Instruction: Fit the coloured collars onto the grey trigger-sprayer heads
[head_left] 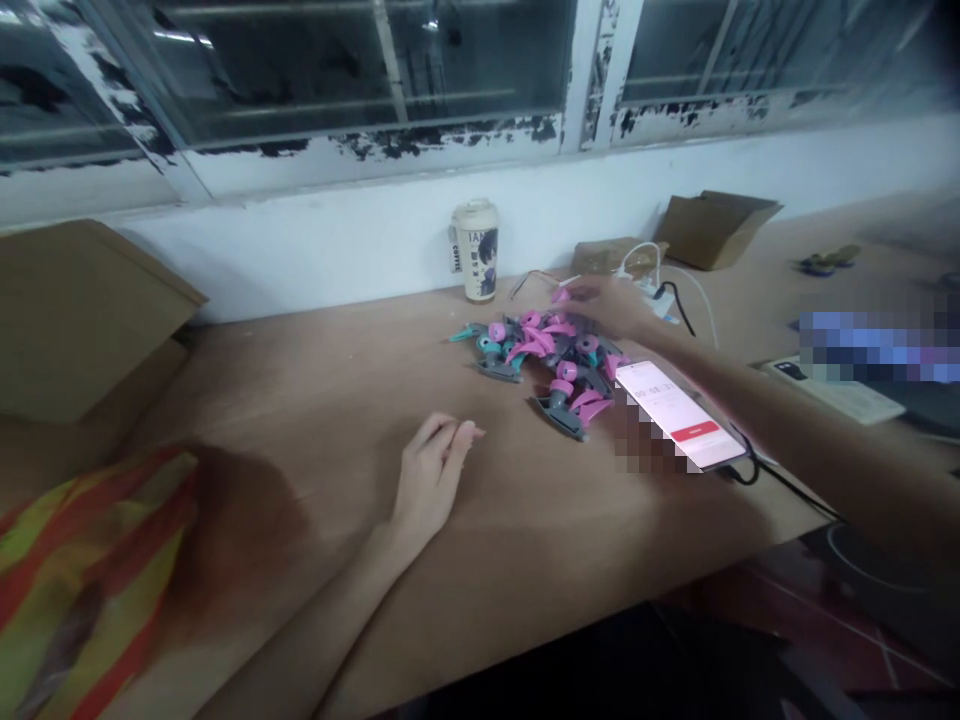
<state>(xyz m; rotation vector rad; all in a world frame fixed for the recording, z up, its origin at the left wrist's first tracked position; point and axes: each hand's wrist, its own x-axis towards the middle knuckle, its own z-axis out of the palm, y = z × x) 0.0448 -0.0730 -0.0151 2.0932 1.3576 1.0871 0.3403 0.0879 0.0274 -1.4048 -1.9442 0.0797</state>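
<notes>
A pile of spray trigger heads (541, 345), pink, teal and grey, lies on the brown tabletop. At its far edge, my right hand (604, 305) has its fingers closed at a pink-capped spray trigger head (561, 296); the grip is small and blurred. In front of the pile, to its left, my left hand (436, 465) rests low over the table. Its fingers are curled together with the thumb against them, and nothing shows between them. A grey and pink spray trigger head (559, 412) lies at the pile's near edge.
A lit phone (679, 418) on a cable lies right of the pile, under my right forearm. Behind stand a patterned cup (478, 250), an open carton (712, 228) and white charger cables (656, 290). Cardboard (82, 320) and a red-yellow bag (97, 580) are at left.
</notes>
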